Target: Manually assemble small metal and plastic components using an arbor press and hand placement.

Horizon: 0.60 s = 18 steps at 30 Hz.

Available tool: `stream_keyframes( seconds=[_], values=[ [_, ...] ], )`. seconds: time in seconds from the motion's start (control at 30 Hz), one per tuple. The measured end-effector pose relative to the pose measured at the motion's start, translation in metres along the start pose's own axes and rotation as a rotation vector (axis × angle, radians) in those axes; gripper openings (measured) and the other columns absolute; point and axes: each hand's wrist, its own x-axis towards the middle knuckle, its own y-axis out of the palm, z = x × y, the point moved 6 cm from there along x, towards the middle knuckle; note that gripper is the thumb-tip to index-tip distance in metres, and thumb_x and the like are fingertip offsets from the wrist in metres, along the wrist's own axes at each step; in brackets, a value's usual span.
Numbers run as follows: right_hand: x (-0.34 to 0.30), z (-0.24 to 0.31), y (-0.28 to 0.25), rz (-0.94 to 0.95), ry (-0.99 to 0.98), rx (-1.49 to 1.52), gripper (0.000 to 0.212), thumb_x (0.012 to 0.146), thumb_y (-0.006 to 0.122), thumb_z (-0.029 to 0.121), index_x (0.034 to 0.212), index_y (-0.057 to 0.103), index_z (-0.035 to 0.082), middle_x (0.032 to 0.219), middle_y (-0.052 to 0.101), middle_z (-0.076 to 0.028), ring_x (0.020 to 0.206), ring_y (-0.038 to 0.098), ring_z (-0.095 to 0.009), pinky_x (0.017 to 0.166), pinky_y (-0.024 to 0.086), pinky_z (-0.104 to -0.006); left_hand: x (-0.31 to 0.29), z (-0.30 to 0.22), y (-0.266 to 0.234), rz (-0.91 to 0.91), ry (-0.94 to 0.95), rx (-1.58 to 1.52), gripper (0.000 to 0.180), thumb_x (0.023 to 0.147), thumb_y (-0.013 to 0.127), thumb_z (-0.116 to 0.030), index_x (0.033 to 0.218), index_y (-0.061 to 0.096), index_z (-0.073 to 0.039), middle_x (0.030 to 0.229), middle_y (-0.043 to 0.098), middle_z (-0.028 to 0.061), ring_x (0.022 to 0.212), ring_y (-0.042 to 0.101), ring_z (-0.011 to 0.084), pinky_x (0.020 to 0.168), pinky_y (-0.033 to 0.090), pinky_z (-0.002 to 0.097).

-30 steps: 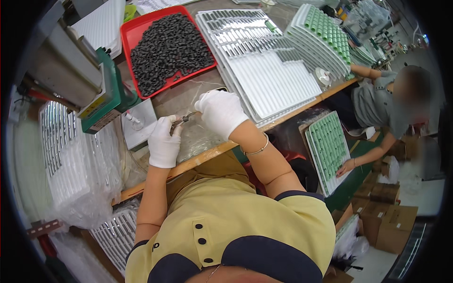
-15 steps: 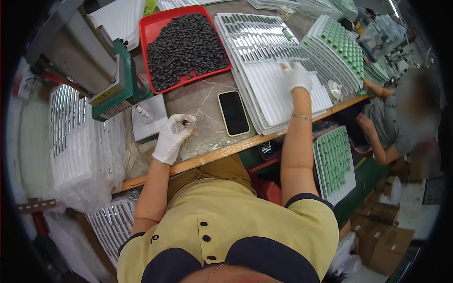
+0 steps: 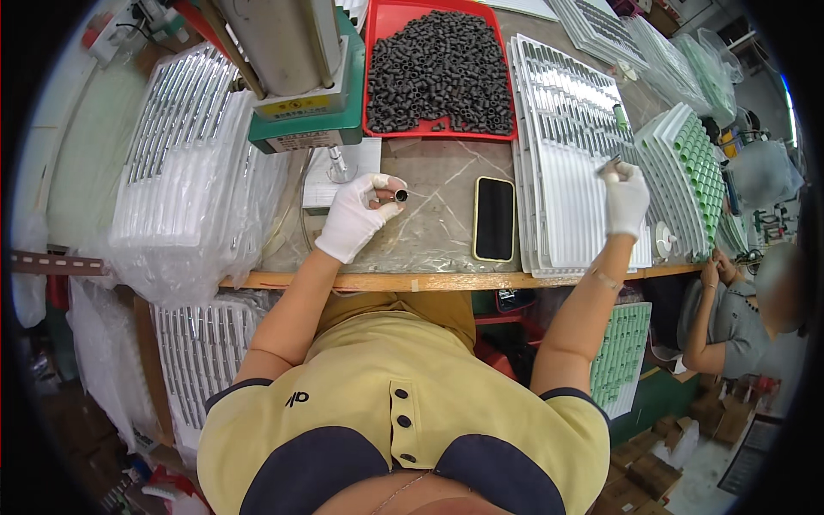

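Note:
My left hand, in a white glove with bare fingertips, is closed around a short silvery tube whose dark open end faces up. It is beside the metal post under the green press. My right hand, also gloved, pinches another shiny metal tube just above a white ribbed tray. Rows of silvery tubes fill the far part of that tray, and its near grooves are bare. A single green tube lies near its right edge.
A red bin full of small black fittings stands at the back. A phone lies between my hands. Plastic-wrapped trays are stacked at left, trays of green tubes at right. A co-worker sits at far right.
The view has turned, shifting the bench. My right hand has closed on a tube and lifted from the tray. My left hand, still holding its tube, now shows the tube's open end.

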Motion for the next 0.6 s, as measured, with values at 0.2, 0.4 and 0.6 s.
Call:
stream_keyframes(
  seconds=[0.2,0.4,0.6],
  values=[
    [-0.147,0.134,0.058,0.248,-0.443,0.55,0.016,0.076,0.066,0.005,0.092,0.062,0.001,0.08,0.068,-0.012,0.071,0.067,-0.018,0.064,0.052,-0.0269,-0.012,-0.005,-0.003,-0.015,0.011,-0.01,0.025,0.073,0.072,0.002,0.096,0.065,-0.007,0.091,0.066,-0.0024,0.079,0.057,0.0057,0.068,0.044,0.0193],
    [-0.185,0.175,0.107,0.334,-0.612,0.587,0.018,0.071,0.07,0.008,0.087,0.063,0.006,0.073,0.065,-0.011,0.068,0.067,-0.024,0.061,0.053,-0.0324,-0.028,-0.008,-0.022,-0.052,-0.015,0.1,0.024,0.073,0.075,-0.003,0.095,0.067,-0.006,0.088,0.065,-0.0012,0.074,0.056,0.0052,0.064,0.044,0.0195],
    [-0.202,0.194,0.12,0.393,-0.719,0.521,0.02,0.07,0.073,0.014,0.087,0.064,0.009,0.078,0.065,-0.012,0.07,0.064,-0.029,0.061,0.051,-0.0373,-0.035,0.008,-0.038,-0.142,-0.014,0.061,0.029,0.071,0.078,-0.007,0.096,0.063,-0.004,0.088,0.065,0.0004,0.073,0.058,0.0068,0.062,0.044,0.0204]
  ],
)
